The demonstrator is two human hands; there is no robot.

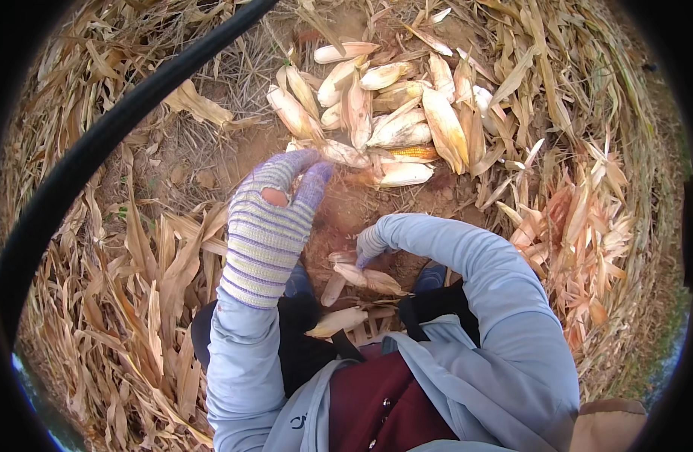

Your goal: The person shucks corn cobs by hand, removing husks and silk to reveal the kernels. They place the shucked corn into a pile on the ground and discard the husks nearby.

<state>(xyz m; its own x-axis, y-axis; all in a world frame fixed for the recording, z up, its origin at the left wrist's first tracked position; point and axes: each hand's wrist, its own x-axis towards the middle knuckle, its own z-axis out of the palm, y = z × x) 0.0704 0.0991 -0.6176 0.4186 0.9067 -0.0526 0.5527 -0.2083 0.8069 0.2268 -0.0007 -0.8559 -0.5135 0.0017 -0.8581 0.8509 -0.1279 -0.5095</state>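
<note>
My left hand, in a striped knit glove with a hole at its back, reaches to the near left edge of a pile of corn ears in husks. Its fingers are bent beside a husked ear; whether they grip it is not plain. One ear in the pile shows yellow kernels. My right hand, gloved too, points down between my feet, close to loose pale husks. Its fingertips are partly hidden, and a hold cannot be made out.
Dry corn stalks and leaves lie thick on the left, with more stalks on the right. A heap of peeled husks sits beyond my right arm. A dark curved strap or cable crosses the upper left.
</note>
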